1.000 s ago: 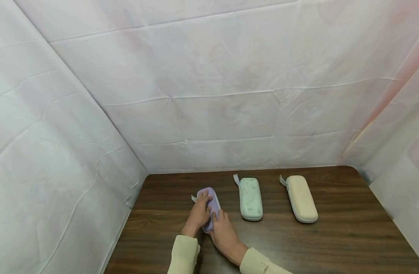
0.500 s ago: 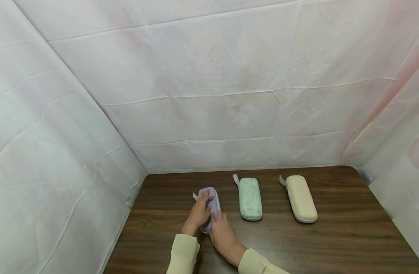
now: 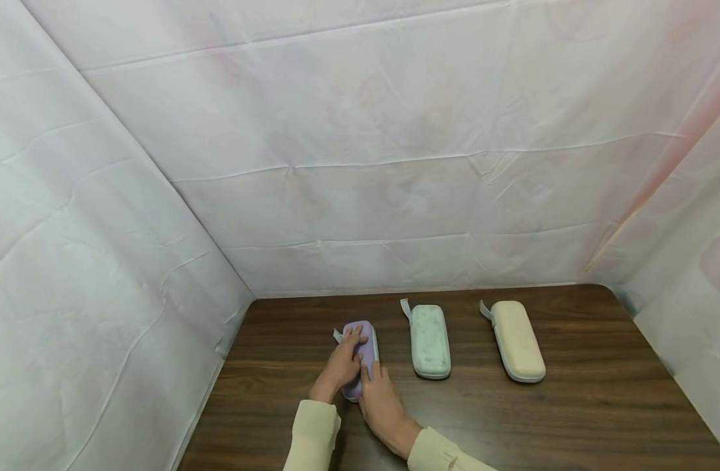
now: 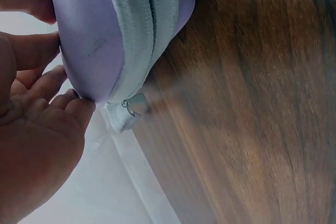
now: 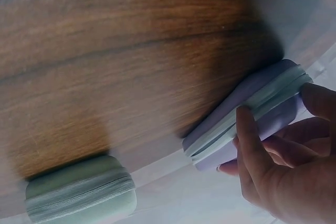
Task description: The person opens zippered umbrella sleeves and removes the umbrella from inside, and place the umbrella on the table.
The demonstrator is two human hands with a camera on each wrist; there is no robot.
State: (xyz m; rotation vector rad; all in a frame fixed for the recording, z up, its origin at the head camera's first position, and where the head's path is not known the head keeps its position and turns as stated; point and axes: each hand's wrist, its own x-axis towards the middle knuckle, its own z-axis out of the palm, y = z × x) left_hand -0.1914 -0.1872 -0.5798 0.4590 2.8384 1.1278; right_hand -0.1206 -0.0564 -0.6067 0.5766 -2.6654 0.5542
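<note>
A purple zipped glasses case lies on the table at its left, partly hidden by both hands. My left hand rests across its top, fingertips on the lid, as the left wrist view also shows. My right hand grips the near right part of the case. In the right wrist view a finger touches the pale zipper band. A light tab hangs from the zipper at the far left. Further right lie a mint green glasses case and a cream one, both apart from the hands.
The dark wood table has rounded back corners. A pale sheet hangs as a wall behind it. More sheeting closes the left side, and another piece stands at the right.
The purple case has turned slightly, its far end and tab shifting a little right while its near end moved slightly left. Both hands stay on it. The green and cream cases have not moved.
</note>
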